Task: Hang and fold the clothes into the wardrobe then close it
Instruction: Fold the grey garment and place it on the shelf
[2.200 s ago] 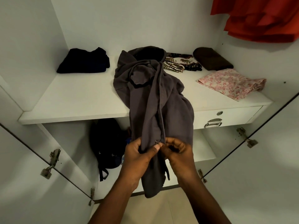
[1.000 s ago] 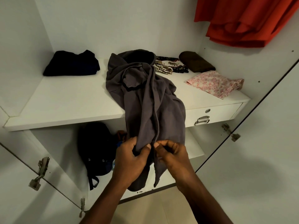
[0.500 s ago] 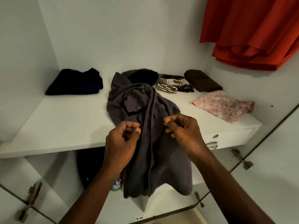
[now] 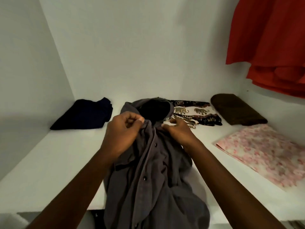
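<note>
Head view looks down on the white shelf of the wardrobe, and every place below is given from this shelf. Above its right end hangs a red garment, probably already done. Across the middle of the shelf lies the grey shirt, collar toward the back wall and its lower part falling over the front edge; I think it is laid so to be buttoned flat before folding or hanging. At the back of the shelf rest a dark blue piece, an elephant-print cloth and a brown folded piece; a pink floral cloth lies on the right part. Both forearms reach forward over the shirt. The left hand pinches the placket near the collar, fingers curled tight. The right hand pinches the opposite edge, knuckles up, just beside it.
</note>
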Available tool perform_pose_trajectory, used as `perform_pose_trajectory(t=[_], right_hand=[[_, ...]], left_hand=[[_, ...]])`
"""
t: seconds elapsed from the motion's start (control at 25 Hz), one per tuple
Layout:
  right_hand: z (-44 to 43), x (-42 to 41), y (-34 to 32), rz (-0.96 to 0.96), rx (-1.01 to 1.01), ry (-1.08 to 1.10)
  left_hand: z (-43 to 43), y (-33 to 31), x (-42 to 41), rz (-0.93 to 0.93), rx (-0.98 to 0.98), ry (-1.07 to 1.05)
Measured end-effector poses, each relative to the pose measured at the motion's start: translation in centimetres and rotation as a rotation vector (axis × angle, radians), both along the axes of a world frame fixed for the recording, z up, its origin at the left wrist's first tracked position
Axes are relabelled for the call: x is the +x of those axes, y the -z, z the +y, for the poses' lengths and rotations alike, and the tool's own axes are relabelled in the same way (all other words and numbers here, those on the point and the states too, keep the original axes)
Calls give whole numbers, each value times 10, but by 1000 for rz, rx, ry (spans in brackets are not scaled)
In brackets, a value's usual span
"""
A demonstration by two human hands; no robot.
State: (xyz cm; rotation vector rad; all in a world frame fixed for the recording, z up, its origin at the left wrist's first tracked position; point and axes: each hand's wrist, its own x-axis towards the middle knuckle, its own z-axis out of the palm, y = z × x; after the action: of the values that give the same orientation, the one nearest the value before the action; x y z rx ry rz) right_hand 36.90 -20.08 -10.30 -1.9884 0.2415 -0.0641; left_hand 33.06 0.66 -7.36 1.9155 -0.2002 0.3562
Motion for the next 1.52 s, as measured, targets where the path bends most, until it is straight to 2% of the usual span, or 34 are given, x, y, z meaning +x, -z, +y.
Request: perform_pose_trajectory(t=[0.12, 0.24, 0.32, 0.4, 0.52, 0.64, 0.68, 0.72, 0.84, 0.88, 0.96, 1.04, 1.2, 1.32, 1.44, 1.52], right_hand=[[-9, 32, 20, 67, 69, -21], [-20, 49, 37, 28, 190, 3], [-22, 48, 39, -74, 155, 24], [-22, 42, 41, -145, 103, 52], [-22, 41, 42, -178, 193, 109], [-25, 43, 44, -182, 298, 120], [-25, 42, 43, -177, 302, 96], [-25, 42, 44, -178, 284, 61], [-23, 38, 47, -193, 146, -51], [-20, 35, 46, -188, 89, -86], [-12, 30, 43, -154, -21, -159], [2, 26, 37, -92, -18, -275], [44, 12, 23, 17, 316, -535], [80, -3, 18, 156, 531, -567], [100, -27, 8, 339, 705, -685], [102, -49, -6, 302, 750, -750]], left_hand=[[-37, -17, 33, 21, 212, 4], [-75, -26, 72, 157, 612, 27], [-97, -23, 94, 291, 912, 24], [-117, -10, 105, 338, 1170, -35], [-128, 13, 108, 299, 1291, -133], [-110, 23, 107, 241, 1185, -131], [-99, 23, 105, 234, 1095, -129], [-87, 19, 102, 249, 923, -148], [-47, -7, 80, 317, 149, -197], [-32, -18, 68, 333, -47, -190], [-7, -38, 42, 374, -350, -111], [11, -61, 15, 376, -583, 26], [20, -100, -20, 250, -653, 246], [29, -120, -37, 75, -649, 364], [39, -125, -45, -48, -606, 232], [47, -125, -50, -77, -605, 174]])
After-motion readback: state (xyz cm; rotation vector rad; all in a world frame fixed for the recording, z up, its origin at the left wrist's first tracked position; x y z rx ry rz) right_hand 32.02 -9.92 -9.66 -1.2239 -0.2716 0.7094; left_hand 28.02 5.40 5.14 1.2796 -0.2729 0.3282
